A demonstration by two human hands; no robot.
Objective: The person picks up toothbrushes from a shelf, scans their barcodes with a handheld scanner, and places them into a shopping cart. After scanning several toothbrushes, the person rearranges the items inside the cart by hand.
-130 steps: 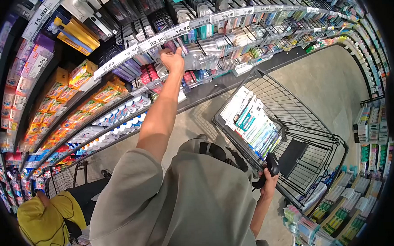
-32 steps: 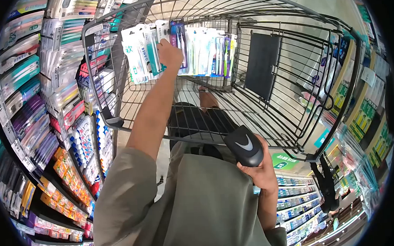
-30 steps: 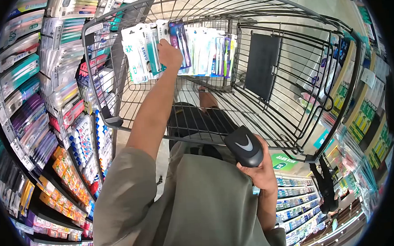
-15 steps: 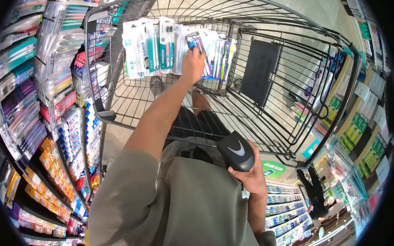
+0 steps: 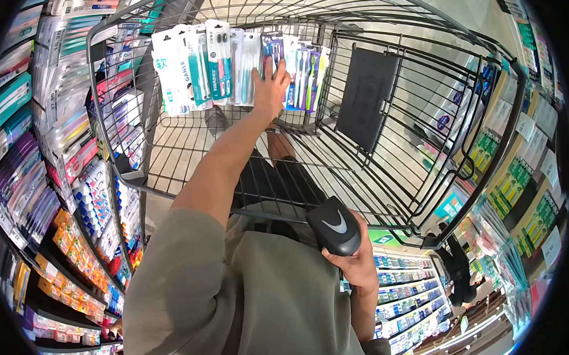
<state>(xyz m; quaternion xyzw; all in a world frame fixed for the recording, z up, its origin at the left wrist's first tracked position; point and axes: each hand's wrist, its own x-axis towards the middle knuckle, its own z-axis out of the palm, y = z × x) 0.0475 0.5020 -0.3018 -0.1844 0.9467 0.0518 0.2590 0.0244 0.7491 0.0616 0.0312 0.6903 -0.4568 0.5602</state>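
Observation:
My left hand point(image 5: 270, 94) reaches into the wire shopping cart point(image 5: 188, 159), its fingers apart over a row of packaged toothbrushes point(image 5: 221, 66). The fingertips rest at a purple toothbrush pack point(image 5: 272, 46), between clear packs on the left and packs with green and purple brushes point(image 5: 307, 81) on the right. Low in front of my body, my right hand point(image 5: 359, 263) is wrapped round a black rounded object point(image 5: 334, 226) with a pale swoosh on it. That object is beside the cart's near rim.
Shelves of packaged toothbrushes point(image 5: 26, 151) line the left side. On the right are shelves with green and yellow boxes point(image 5: 503, 174). A dark panel point(image 5: 367, 98) is fixed in the cart. Another person in dark clothes point(image 5: 458, 268) is at the lower right.
My left hand has spread its fingers, and the tilted purple pack now stands straighter in the row. The cart and my right hand with the black object appear slightly further left.

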